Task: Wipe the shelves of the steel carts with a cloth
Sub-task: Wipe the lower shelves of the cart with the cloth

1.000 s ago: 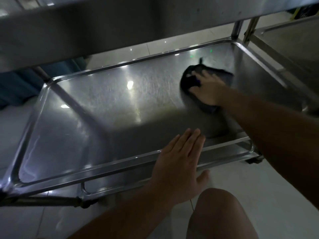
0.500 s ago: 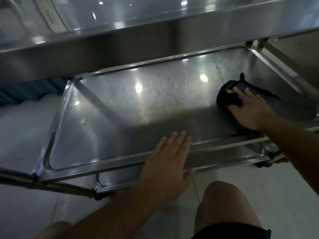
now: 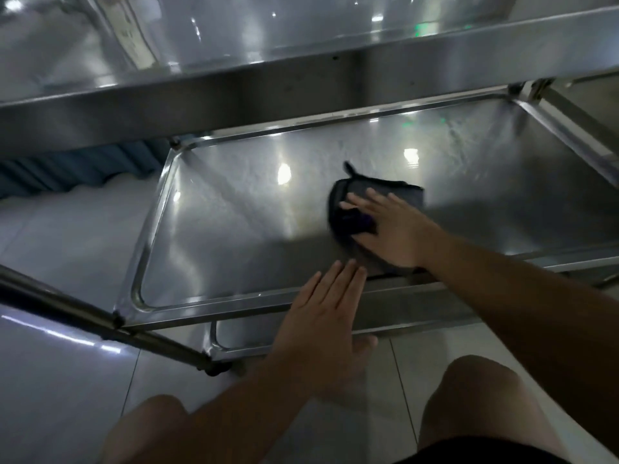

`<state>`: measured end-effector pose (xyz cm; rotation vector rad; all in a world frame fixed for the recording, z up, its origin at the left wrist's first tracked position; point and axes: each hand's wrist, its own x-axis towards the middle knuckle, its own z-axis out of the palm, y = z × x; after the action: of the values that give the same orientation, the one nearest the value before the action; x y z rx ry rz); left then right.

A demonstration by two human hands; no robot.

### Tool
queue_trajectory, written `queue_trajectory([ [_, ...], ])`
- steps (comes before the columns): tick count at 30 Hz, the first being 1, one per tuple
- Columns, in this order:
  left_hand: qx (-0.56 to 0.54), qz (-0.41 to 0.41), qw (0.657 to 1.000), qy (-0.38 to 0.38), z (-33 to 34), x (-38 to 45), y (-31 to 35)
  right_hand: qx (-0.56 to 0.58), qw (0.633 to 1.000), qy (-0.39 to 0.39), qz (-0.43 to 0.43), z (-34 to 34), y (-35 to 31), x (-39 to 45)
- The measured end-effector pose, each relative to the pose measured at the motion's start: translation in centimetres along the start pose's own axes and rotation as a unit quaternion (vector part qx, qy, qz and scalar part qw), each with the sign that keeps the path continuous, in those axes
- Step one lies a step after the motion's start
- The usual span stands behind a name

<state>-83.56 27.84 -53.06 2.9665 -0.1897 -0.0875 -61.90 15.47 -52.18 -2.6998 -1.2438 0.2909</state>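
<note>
A blue ribbed object (image 3: 67, 169) shows on the floor past the left end of the steel cart, under the upper shelf (image 3: 301, 78). The cart's round handle bar (image 3: 83, 316) slants across the near-left corner. The middle shelf (image 3: 234, 229), a shallow steel tray with a raised rim, reflects ceiling lights. The left hand (image 3: 326, 316) lies flat with straight fingers together on the shelf's near edge, holding nothing. Just right of it, the right hand (image 3: 388, 229) presses spread, nearly straight fingers on a dark folded cloth (image 3: 348, 209) lying on the shelf near the middle of its near edge. Bare knees (image 3: 475, 396) show below, over the tiled floor (image 3: 50, 229).
</note>
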Motion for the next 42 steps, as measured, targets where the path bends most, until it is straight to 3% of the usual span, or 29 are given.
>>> queue_trajectory([
  [3, -0.005, -0.012, 1.000, 0.022, -0.6, -1.0, -1.6, 0.009, 0.983, 0.059, 0.172, -1.1, 5.8, -2.5],
  [6, 0.047, -0.094, 0.993, 0.044, -0.9, -3.2, -5.3, 0.055, 0.932, 0.048, 0.355, -2.4, 9.4, -4.0],
  [9, 0.045, -0.138, 0.989, 0.038, -0.7, -4.8, -7.5, 0.064, 0.914, 0.037, 0.400, -2.2, 6.8, -1.3],
  [11, 0.043, -0.138, 0.989, 0.035, -0.5, -4.9, -7.6, 0.042, 0.933, 0.041, 0.354, -1.6, 2.7, 1.5],
  [15, 0.049, -0.137, 0.988, 0.045, -0.6, -4.6, -7.8, 0.019, 0.993, 0.022, 0.114, 0.4, -6.6, 4.9],
  [17, 0.050, -0.136, 0.989, 0.042, -0.6, -4.8, -7.9, -0.005, 1.000, -0.002, -0.017, 1.5, -9.6, 4.4],
  [19, 0.048, -0.133, 0.989, 0.047, -0.4, -4.9, -7.7, -0.013, 0.995, -0.022, -0.093, 1.8, -9.6, 3.1],
  [21, 0.042, -0.128, 0.990, 0.047, -0.4, -5.0, -7.5, 0.010, 0.994, -0.026, -0.110, 1.2, -7.7, 1.6],
  [23, 0.039, -0.124, 0.990, 0.052, -0.4, -5.1, -7.4, 0.024, 0.998, 0.000, -0.063, 0.4, -4.4, 0.5],
  [25, 0.034, -0.118, 0.991, 0.057, -0.3, -5.1, -7.1, 0.012, 0.997, 0.047, 0.057, -0.4, 0.4, 0.2],
  [28, 0.020, -0.116, 0.991, 0.069, -0.3, -5.1, -6.8, 0.017, 0.962, 0.039, 0.268, -1.5, 4.6, 1.7],
  [31, 0.017, -0.116, 0.990, 0.077, -0.4, -4.9, -7.1, 0.072, 0.937, 0.071, 0.335, -1.4, 1.8, 6.4],
  [36, 0.008, -0.115, 0.990, 0.079, -0.2, -5.0, -7.2, 0.063, 0.976, 0.025, 0.209, -0.7, -10.1, 14.5],
  [39, 0.005, -0.111, 0.990, 0.083, -0.2, -4.9, -7.6, 0.021, 0.998, 0.004, 0.054, 1.0, -17.2, 16.1],
  [42, 0.005, -0.109, 0.991, 0.079, -0.1, -5.1, -7.9, 0.019, 0.995, -0.020, -0.096, 2.4, -19.0, 14.0],
])
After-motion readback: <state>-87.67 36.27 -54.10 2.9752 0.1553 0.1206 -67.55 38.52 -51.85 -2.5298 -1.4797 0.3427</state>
